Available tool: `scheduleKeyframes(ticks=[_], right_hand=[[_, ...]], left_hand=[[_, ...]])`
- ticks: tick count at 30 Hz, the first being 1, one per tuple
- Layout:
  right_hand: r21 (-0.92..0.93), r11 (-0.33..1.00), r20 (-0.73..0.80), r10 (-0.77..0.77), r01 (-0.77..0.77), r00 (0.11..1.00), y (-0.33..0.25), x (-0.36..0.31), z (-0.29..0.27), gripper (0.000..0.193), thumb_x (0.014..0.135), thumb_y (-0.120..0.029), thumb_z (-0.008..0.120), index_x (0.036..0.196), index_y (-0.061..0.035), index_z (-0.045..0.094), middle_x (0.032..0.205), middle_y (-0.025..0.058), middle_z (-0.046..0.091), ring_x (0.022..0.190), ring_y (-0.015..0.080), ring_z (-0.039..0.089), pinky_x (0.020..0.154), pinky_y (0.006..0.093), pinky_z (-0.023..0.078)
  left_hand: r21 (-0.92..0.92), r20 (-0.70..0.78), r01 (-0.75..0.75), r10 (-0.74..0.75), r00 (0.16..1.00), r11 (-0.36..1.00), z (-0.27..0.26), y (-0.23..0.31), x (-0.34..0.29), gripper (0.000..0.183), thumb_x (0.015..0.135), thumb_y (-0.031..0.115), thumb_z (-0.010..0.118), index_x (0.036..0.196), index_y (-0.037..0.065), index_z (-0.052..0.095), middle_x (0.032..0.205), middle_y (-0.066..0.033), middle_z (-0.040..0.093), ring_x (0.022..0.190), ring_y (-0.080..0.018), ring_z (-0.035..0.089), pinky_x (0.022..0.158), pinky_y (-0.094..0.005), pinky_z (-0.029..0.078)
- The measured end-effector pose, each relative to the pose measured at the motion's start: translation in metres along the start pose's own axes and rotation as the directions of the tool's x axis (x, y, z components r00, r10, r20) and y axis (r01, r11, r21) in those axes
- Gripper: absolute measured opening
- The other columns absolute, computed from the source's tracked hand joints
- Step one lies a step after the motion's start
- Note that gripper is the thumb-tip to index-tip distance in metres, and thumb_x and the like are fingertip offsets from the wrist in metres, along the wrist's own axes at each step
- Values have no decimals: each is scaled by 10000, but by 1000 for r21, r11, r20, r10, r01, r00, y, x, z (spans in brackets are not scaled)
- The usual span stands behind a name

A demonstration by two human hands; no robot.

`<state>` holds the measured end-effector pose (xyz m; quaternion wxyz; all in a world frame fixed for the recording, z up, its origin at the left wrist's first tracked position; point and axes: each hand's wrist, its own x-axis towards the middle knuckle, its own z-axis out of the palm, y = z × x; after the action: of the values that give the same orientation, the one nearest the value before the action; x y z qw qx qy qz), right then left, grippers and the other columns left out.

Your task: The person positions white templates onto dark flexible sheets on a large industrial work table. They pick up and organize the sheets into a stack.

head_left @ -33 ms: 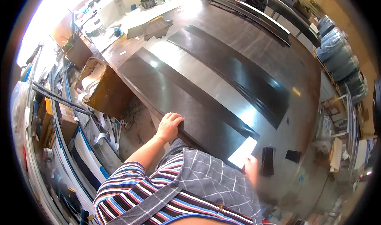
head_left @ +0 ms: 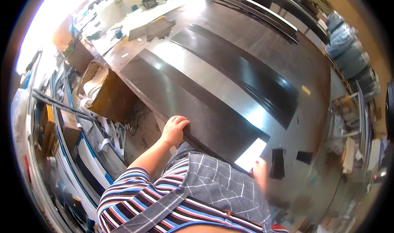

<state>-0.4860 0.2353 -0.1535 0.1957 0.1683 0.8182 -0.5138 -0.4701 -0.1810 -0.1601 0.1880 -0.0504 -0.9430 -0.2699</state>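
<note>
The left hand [head_left: 174, 128] has its grip curled over the near edge of a long black sheet [head_left: 193, 105] on the worktop [head_left: 230, 87]. At that sheet's near right corner, the right hand [head_left: 260, 171] pinches a white rectangular card [head_left: 250, 155]. A brown cardboard box [head_left: 107, 94] sits left of the sheet.

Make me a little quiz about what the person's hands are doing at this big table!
1. True or false: the left hand rests on the near edge of the long dark sheet.
2. What is the right hand next to? A) white card B) red cup C) hammer
3. Fill in: a brown cardboard ___ sits beside the table on the left.

Key: 1 true. 2 A, the white card. 3 box.
</note>
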Motion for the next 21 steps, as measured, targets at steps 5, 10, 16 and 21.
scheduleKeyframes(ticks=[5,10,16,21], right_hand=[[-370,916,-166,-228,154,959,19,5,5,237,792,-218,646,851,8,606,731,203,616,702,375,608,613,436,465],[-580,814,-185,-116,-13,976,-36,-9,15,374,809,-403,637,788,-30,627,811,186,657,817,382,634,694,470,491],[-608,793,-309,-199,-33,930,-22,-22,17,365,798,-404,661,779,-43,608,737,189,652,751,367,651,666,457,505],[-630,776,-309,-277,23,910,-22,-21,21,314,802,-367,667,821,-58,614,729,154,665,715,350,662,639,443,513]], left_hand=[[-46,55,46,-44,998,998,11,0,-1,394,631,-45,548,1001,48,647,1094,-110,607,1051,-327,550,932,-411,446],[-39,110,40,-36,993,998,12,-27,-17,488,646,-57,488,1109,46,607,1205,-131,550,1151,-331,493,987,-428,404],[11,227,-8,5,974,1000,24,-30,-5,484,666,-55,481,1125,43,601,1240,-139,530,1177,-334,478,999,-424,391],[77,286,46,-66,956,996,22,-31,-4,496,654,-65,497,1123,56,600,1247,-139,519,1183,-334,476,994,-414,396]])
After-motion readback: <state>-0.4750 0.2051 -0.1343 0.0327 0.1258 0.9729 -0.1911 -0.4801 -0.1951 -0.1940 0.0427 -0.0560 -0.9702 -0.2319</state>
